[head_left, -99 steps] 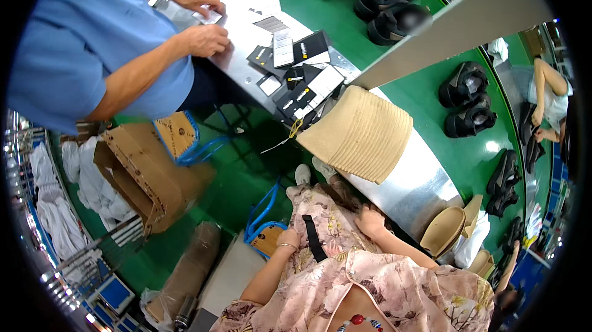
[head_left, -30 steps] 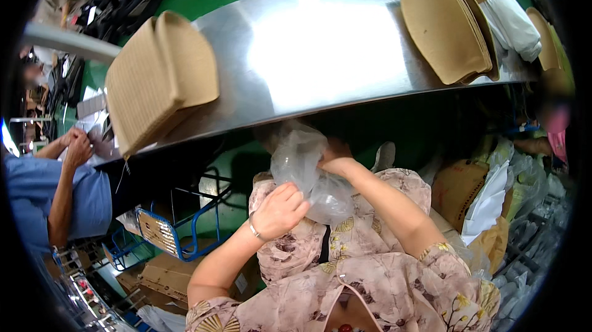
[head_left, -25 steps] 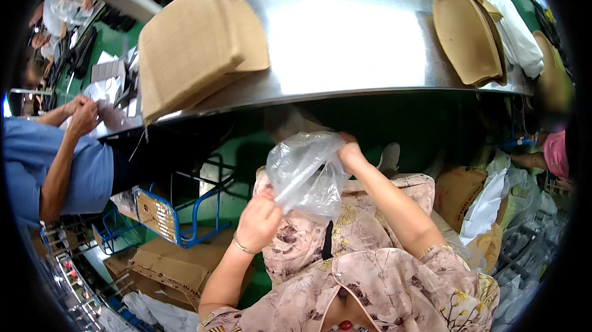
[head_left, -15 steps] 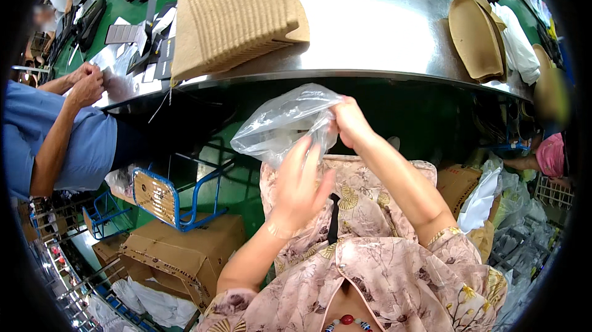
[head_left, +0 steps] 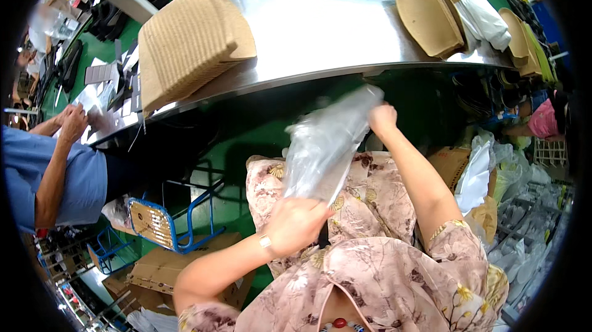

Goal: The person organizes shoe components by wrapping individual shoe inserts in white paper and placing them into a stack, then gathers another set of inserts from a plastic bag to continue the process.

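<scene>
Hands stretching a crumpled clear plastic bag (head_left: 327, 147): right hand (head_left: 382, 119) has lifted its top toward one o'clock, left hand (head_left: 296, 224) gripping the bottom, opening it lengthwise.

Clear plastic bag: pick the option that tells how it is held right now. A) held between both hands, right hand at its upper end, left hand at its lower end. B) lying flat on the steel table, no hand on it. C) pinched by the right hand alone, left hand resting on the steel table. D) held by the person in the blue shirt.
A: the clear plastic bag stretches from the right hand at its top to the left hand at its bottom, below the steel table.
</scene>
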Tool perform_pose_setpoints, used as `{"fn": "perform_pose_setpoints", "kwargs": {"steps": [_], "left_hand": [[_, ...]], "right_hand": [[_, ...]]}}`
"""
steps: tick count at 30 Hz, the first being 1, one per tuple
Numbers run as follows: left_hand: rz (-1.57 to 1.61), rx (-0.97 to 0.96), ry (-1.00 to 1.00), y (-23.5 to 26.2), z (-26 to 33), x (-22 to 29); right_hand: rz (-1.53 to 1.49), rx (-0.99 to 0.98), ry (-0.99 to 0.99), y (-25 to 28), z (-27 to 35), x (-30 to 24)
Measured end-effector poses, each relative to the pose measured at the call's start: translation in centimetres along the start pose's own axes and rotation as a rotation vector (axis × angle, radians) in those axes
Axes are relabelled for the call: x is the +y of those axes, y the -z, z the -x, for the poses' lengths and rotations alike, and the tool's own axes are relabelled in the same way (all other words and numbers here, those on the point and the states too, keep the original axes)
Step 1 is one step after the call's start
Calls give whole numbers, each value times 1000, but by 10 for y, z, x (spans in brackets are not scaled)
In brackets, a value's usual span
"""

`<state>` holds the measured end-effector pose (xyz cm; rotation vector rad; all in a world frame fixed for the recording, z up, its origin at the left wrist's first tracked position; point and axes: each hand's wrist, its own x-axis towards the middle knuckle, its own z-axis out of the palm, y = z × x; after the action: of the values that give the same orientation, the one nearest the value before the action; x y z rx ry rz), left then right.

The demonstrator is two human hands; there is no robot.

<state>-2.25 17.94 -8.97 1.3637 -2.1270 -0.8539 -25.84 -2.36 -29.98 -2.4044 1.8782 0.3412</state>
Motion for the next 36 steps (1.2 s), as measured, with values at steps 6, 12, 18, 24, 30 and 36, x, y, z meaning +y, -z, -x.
{"fn": "perform_pose_setpoints", "kwargs": {"steps": [6,12,18,24,30,36], "left_hand": [[-348,-151,-74,123,54,-19],[-779,162,5,115,50,-111],[-696,243,-45,100,44,-87],[-633,58,-216,79,37,-54],[-610,22,-207,78,39,-57],[-994,253,266,124,135,-99]], "right_hand": [[22,213,157,-2,-41,97],[-1043,-361,-344,52,-78,63],[-2168,61,-124,23,-19,38],[-1110,58,69,-130,-20,-160],[-774,-258,167,-79,-74,-182],[-314,60,-83,-189,-75,-10]]}}
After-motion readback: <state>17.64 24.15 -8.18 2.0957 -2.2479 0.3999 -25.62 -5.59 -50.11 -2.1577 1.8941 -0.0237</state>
